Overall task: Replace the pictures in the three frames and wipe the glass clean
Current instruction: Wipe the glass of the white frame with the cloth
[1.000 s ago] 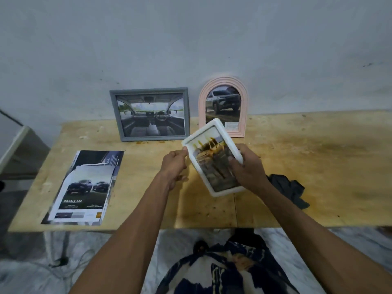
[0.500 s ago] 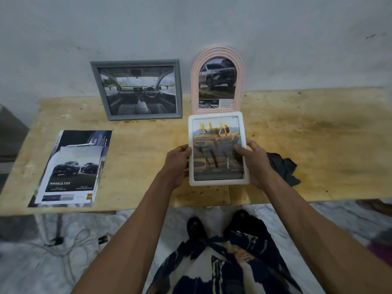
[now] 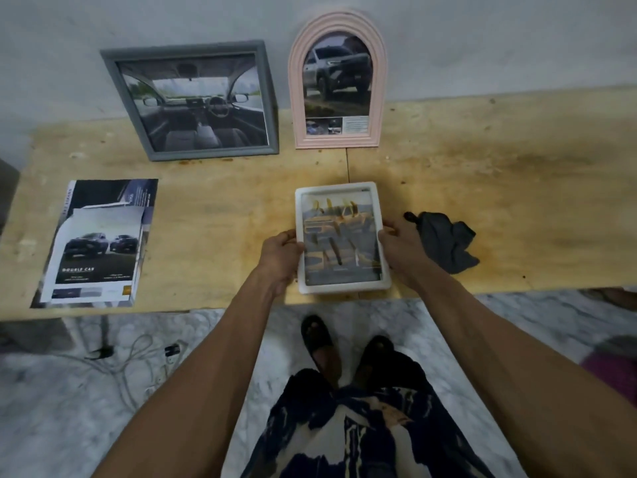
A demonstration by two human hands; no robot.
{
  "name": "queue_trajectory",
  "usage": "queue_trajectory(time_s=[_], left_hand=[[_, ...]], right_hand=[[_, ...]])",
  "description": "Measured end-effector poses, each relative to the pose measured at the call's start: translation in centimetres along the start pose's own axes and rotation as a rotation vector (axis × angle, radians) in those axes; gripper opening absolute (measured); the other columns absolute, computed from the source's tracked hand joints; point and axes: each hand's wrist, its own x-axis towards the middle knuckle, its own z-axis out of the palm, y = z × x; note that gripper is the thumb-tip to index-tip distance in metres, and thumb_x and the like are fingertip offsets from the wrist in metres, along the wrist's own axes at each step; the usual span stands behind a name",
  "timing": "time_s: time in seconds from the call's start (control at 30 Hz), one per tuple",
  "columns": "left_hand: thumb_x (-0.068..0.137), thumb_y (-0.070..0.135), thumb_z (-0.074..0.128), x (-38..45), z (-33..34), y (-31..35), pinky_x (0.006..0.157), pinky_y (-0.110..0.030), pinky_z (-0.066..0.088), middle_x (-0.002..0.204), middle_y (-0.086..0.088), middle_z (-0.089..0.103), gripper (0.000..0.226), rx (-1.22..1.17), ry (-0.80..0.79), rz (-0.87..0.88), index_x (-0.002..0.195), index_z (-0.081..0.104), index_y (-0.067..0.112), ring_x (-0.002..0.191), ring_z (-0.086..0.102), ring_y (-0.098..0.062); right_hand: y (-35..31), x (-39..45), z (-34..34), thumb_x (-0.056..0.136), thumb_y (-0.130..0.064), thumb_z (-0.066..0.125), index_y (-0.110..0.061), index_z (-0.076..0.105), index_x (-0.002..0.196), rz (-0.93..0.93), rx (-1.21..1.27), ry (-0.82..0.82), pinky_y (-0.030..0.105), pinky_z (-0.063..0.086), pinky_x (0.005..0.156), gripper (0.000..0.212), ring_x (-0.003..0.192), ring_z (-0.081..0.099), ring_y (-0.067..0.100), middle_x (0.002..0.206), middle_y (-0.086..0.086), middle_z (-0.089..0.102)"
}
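Brochures: flat at the left end of the tabletop, car pages facing up. Likely the stock of spare pictures, parked well away from the work.

Grey frame: leaning back against the wall, a dashboard photo behind its glass. Propped upright, it reads as one already dealt with, though that is a judgement.

Left hand: on the left edge of the white frame, fingers curled round the rim and thumb over the front border. A firm hold that keeps the skin off the glass.

White frame: centre stage, near the front edge of the tabletop, face up and square to the person, showing a yellow vehicle. Whether its base rests on the wood or hangs just above, I cannot tell.

Pink arched frame: standing against the wall straight behind the white one, an SUV picture inside.

Right hand: mirrors the left, clasping the right edge with the thumb on the front border. Two hands keep the frame level.

Dark cloth: crumpled just beside the right hand, not touching the frame. Within easy reach for the wipe, which looks like the likely next call.
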Motion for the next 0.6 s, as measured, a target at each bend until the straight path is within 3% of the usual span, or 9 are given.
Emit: queue_trajectory(time_s=[0.03, 0.1, 0.17, 0.27, 0.33, 0.4, 0.5, 0.6], left_hand=[[0.100, -0.007, 0.045, 0.2, 0.3, -0.3, 0.062, -0.037, 0.057, 0.104, -0.013, 0.069, 0.037, 0.019, -0.002, 0.007, 0.133, 0.058, 0.004, 0.050, 0.066, -0.011], [0.098, -0.012, 0.046, 0.9, 0.7, -0.8, 0.068, -0.033, 0.054, 0.115, -0.016, 0.068, 0.039, 0.057, 0.000, 0.018, 0.133, 0.058, 0.001, 0.060, 0.066, -0.015], [0.096, -0.014, 0.049, 2.0, 1.0, -1.3, 0.067, -0.026, 0.061, 0.118, -0.013, 0.069, 0.041, 0.137, 0.025, 0.031, 0.132, 0.060, 0.001, 0.072, 0.067, -0.017], [0.094, -0.011, 0.056, 3.7, 1.3, -2.1, 0.054, -0.014, 0.056, 0.100, -0.002, 0.071, 0.042, 0.250, 0.081, 0.048, 0.134, 0.061, 0.003, 0.064, 0.062, -0.005], [0.094, -0.007, 0.060, 4.5, 1.5, -2.5, 0.048, -0.010, 0.052, 0.083, 0.009, 0.064, 0.045, 0.304, 0.129, 0.077, 0.137, 0.059, 0.005, 0.057, 0.057, 0.000], [0.093, -0.002, 0.064, 4.9, 1.6, -2.8, 0.053, -0.005, 0.050, 0.081, 0.011, 0.061, 0.049, 0.362, 0.163, 0.120, 0.140, 0.057, 0.010, 0.058, 0.054, 0.001], [0.095, 0.000, 0.063, 5.2, 1.7, -3.3, 0.071, 0.005, 0.030, 0.099, 0.001, 0.068, 0.049, 0.392, 0.178, 0.154, 0.142, 0.056, 0.010, 0.067, 0.053, -0.001], [0.095, 0.001, 0.063, 5.2, 1.9, -3.2, 0.069, 0.007, 0.027, 0.114, -0.002, 0.067, 0.050, 0.396, 0.193, 0.174, 0.144, 0.053, 0.008, 0.091, 0.057, -0.009]], right_hand=[[0.3, 0.1, 0.1, 0.099, -0.013, 0.044, -0.020, 0.055, 0.128, 0.003, -0.016, -0.013, 0.034, 0.056, 0.070, 0.032, 0.088, 0.061, 0.016, 0.107, -0.001, 0.063], [0.9, 0.7, 0.3, 0.097, -0.014, 0.044, -0.020, 0.057, 0.126, -0.009, -0.066, -0.029, 0.038, 0.058, 0.078, 0.032, 0.091, 0.063, 0.019, 0.107, 0.001, 0.065], [1.4, 1.4, 0.4, 0.097, -0.013, 0.043, -0.018, 0.058, 0.122, -0.007, -0.114, -0.032, 0.033, 0.055, 0.072, 0.028, 0.090, 0.063, 0.022, 0.105, 0.007, 0.065], [2.1, 2.4, 0.8, 0.098, -0.009, 0.042, -0.012, 0.057, 0.115, -0.030, -0.181, -0.048, 0.026, 0.044, 0.057, 0.024, 0.076, 0.056, 0.024, 0.092, 0.013, 0.059], [2.4, 3.0, 1.1, 0.096, -0.007, 0.042, -0.009, 0.057, 0.114, -0.059, -0.224, -0.038, 0.029, 0.043, 0.057, 0.023, 0.072, 0.054, 0.023, 0.092, 0.016, 0.060], [2.5, 3.3, 1.4, 0.093, -0.008, 0.044, -0.011, 0.057, 0.108, -0.079, -0.244, -0.022, 0.040, 0.050, 0.066, 0.020, 0.078, 0.059, 0.028, 0.095, 0.016, 0.063], [2.6, 3.4, 1.6, 0.087, -0.010, 0.047, -0.012, 0.059, 0.103, -0.101, -0.278, 0.009, 0.050, 0.055, 0.076, 0.019, 0.083, 0.063, 0.031, 0.092, 0.013, 0.065], [2.9, 3.5, 1.6, 0.084, -0.011, 0.046, -0.010, 0.060, 0.100, -0.133, -0.329, 0.005, 0.053, 0.057, 0.074, 0.022, 0.080, 0.064, 0.032, 0.088, 0.013, 0.065]])
